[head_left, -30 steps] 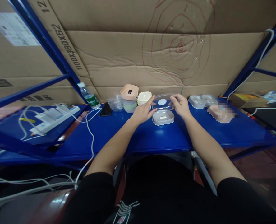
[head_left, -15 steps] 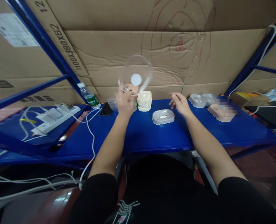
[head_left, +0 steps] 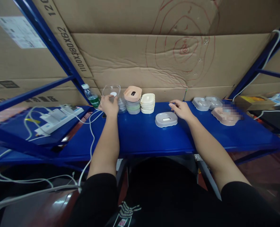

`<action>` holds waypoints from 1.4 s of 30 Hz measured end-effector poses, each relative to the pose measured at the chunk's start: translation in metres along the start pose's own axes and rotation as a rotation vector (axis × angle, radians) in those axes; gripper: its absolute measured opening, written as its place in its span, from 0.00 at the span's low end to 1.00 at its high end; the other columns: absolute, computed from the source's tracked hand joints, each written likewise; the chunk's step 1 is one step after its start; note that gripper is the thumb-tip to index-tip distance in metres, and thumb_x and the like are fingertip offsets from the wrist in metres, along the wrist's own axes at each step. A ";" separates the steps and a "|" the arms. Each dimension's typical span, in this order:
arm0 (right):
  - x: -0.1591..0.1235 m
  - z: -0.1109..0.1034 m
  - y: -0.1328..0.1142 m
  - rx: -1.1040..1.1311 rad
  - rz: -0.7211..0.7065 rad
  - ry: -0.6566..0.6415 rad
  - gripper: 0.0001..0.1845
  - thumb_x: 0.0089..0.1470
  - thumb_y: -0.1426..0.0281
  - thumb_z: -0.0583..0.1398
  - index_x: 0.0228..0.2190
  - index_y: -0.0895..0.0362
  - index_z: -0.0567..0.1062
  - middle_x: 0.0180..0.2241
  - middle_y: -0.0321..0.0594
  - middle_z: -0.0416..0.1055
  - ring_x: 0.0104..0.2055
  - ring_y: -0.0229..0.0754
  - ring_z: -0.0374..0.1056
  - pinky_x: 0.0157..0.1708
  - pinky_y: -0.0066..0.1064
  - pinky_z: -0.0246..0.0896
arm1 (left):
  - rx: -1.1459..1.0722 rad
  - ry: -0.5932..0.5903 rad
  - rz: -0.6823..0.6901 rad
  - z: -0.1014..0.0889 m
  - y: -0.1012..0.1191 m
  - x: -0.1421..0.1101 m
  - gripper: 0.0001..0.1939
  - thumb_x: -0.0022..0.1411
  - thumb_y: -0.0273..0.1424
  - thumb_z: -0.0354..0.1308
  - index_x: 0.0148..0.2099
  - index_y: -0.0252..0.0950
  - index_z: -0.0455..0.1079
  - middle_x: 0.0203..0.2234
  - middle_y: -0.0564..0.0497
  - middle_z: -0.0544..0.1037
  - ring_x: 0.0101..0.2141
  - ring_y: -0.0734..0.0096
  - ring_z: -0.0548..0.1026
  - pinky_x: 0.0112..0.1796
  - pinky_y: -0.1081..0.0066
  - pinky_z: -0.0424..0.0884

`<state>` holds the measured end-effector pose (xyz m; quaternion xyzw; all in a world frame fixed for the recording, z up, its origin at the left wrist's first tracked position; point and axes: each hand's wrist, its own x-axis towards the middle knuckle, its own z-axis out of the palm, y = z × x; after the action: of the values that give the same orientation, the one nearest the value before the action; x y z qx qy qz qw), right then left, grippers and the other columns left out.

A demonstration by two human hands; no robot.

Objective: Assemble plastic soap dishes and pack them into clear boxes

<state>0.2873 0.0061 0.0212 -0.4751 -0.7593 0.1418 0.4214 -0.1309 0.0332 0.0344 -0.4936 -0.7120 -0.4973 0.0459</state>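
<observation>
Clear plastic cover [head_left: 111,90], one, with a white round label: at the far left of the scene, raised beside the green-labelled bottle [head_left: 94,99] and above the clear stack [head_left: 122,106]; whether it touches that stack I cannot tell. My left hand [head_left: 108,105], narrow, pinches it at the near edge. Handling, as I judge it: light, thin-walled, springy, rather slippery; best taken by the rim between thumb and fingers, as a hard squeeze could bow or crack it. My right hand [head_left: 182,109], one, empty as far as I can see, fingers loosely spread and slightly bent, just beyond the right end of the lilac-grey piece [head_left: 166,119]. That piece, one, oval, slotted in the top, rests near the middle of the blue tabletop [head_left: 142,138]; it looks light and fairly stiff, with its two rounded ends offering the surest hold. Left of it, two piles side by side: cream pieces [head_left: 148,104], nested, and a mixed stack [head_left: 133,107] topped by a peach piece [head_left: 132,93]. Right side: two pale pieces under clear covers [head_left: 207,102] and one pink piece [head_left: 221,116], lying nearer me.
</observation>
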 end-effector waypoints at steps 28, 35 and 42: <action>-0.005 -0.003 0.007 -0.109 0.045 -0.712 0.71 0.32 0.46 0.81 0.73 0.50 0.67 0.74 0.50 0.62 0.75 0.70 0.59 0.76 0.58 0.53 | -0.188 0.117 0.622 0.018 0.059 -0.056 0.27 0.73 0.50 0.56 0.64 0.39 0.70 0.61 0.37 0.75 0.66 0.45 0.70 0.67 0.43 0.61; -0.004 0.002 0.005 0.052 0.024 -0.569 0.54 0.41 0.50 0.78 0.68 0.46 0.73 0.69 0.45 0.72 0.71 0.66 0.66 0.73 0.60 0.57 | -0.242 -0.458 1.078 0.040 0.088 -0.104 0.35 0.68 0.57 0.62 0.64 0.36 0.74 0.62 0.34 0.77 0.62 0.43 0.75 0.64 0.44 0.70; -0.002 -0.001 -0.006 0.208 0.059 -0.473 0.52 0.43 0.52 0.78 0.67 0.51 0.74 0.69 0.49 0.71 0.70 0.65 0.68 0.72 0.61 0.59 | -0.274 -0.804 0.905 0.046 0.085 -0.112 0.52 0.63 0.59 0.68 0.77 0.36 0.58 0.73 0.31 0.65 0.72 0.39 0.65 0.70 0.42 0.64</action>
<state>0.2846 0.0008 0.0244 -0.4049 -0.8038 0.3385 0.2746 0.0089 -0.0046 0.0053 -0.8967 -0.3235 -0.2903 -0.0835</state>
